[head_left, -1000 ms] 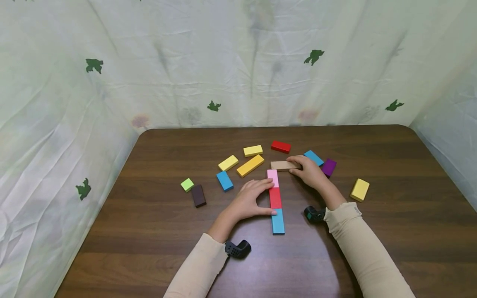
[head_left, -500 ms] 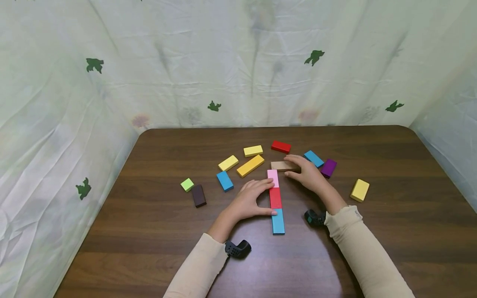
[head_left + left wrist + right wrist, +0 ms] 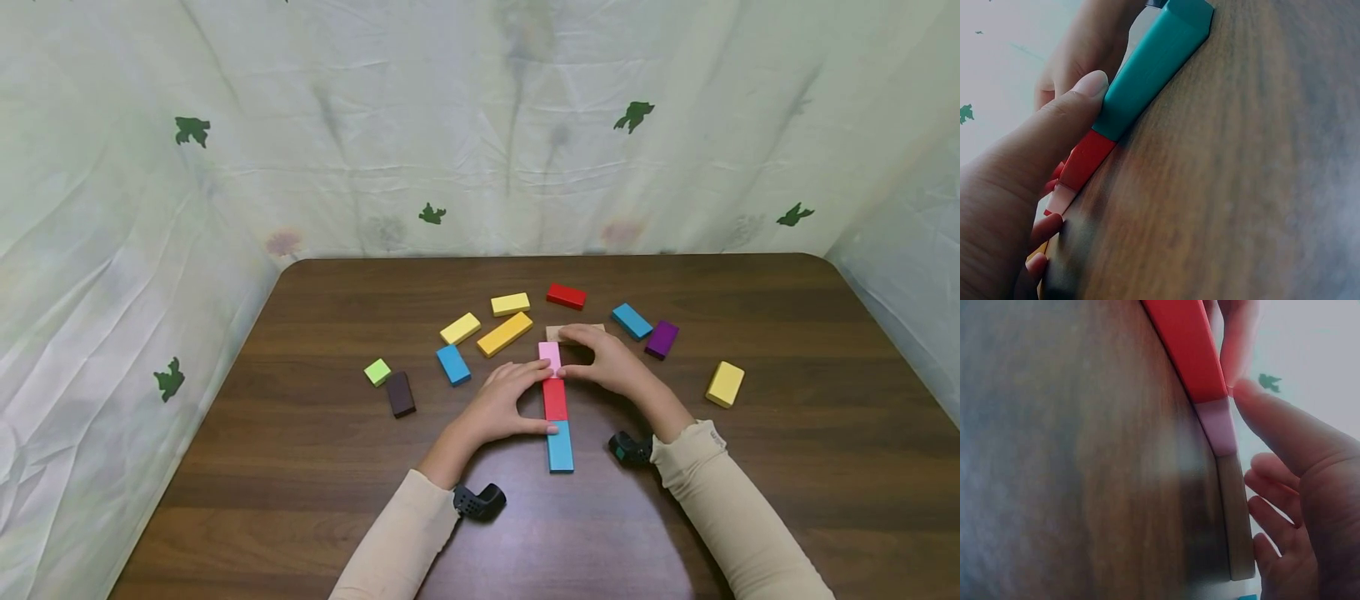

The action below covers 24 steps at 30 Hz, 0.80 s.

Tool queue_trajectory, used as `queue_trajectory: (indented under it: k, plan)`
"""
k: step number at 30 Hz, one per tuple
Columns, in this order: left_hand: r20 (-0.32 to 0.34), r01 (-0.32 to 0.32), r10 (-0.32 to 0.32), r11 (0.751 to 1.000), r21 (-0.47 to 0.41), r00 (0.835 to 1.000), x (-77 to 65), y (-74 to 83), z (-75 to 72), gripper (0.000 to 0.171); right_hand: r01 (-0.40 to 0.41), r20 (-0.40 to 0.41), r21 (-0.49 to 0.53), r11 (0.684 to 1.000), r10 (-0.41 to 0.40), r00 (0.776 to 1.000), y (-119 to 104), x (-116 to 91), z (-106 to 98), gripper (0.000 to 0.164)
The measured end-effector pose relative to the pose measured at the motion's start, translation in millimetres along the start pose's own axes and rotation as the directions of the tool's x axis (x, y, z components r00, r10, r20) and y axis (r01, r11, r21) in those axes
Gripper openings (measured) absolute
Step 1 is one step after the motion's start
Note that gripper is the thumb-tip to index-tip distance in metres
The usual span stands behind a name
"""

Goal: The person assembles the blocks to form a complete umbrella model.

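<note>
A pink block (image 3: 549,353), a red block (image 3: 555,400) and a blue block (image 3: 560,454) lie end to end in a line towards me. Across the line's far end lies a tan wooden block (image 3: 1238,519), touching the pink one. My left hand (image 3: 498,404) is spread along the line's left side, thumb on the blue block and fingertips at the pink one. With its thumb near the joint of pink and red, my right hand (image 3: 611,358) reaches its fingers over the tan block, partly hiding it in the head view.
Yellow blocks (image 3: 511,304), an orange block (image 3: 505,335) and a second blue block (image 3: 453,365) lie left of the line. Farther left are green (image 3: 377,372) and dark brown (image 3: 401,395) blocks. Another red block (image 3: 566,296) lies behind; a purple block (image 3: 662,340) lies right.
My right hand has slid left and nearer to me, from the tan block's right end to the corner by the pink block. The left hand and the blocks have stayed put.
</note>
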<state>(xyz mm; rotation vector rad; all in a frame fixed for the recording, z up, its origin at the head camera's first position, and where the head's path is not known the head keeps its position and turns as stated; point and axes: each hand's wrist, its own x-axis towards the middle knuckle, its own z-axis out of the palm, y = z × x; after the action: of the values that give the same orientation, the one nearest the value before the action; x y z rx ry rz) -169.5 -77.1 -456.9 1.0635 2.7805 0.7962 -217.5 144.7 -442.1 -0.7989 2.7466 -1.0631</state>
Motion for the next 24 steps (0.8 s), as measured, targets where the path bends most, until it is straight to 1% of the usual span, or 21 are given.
queue_trajectory:
  k: [6, 12, 19, 22, 24]
  plan:
    - [-0.009, -0.005, 0.005, 1.0, -0.003, 1.0, -0.2, 0.1, 0.6, 0.08, 0.013, 0.037, -0.035, 0.999, -0.012, 0.999, 0.4, -0.4, 1.1, 0.069]
    - [-0.012, -0.001, 0.001, 1.0, -0.007, 1.0, -1.0, 1.2, -0.1, 0.079, 0.028, 0.042, -0.043, 0.999, -0.026, 0.999, -0.2, -0.5, 1.4, 0.067]
    - [-0.013, 0.009, -0.009, 1.0, -0.008, 1.0, -1.0, 1.6, -0.7, 0.078, 0.024, 0.042, -0.035, 0.999, -0.022, 0.999, -2.7, -0.1, 0.3, 0.066]
    - [-0.044, 0.011, -0.012, 1.0, -0.025, 0.999, -0.2, 0.3, -0.2, 0.075, 0.025, 0.04, -0.031, 0.999, -0.023, 0.999, -2.2, -0.1, 0.7, 0.066]
    - [-0.089, 0.008, -0.011, 0.999, -0.039, 0.996, 0.8, -0.9, -0.1, 0.072, 0.023, 0.04, -0.027, 0.999, -0.022, 0.999, -1.7, -0.1, 0.9, 0.067]
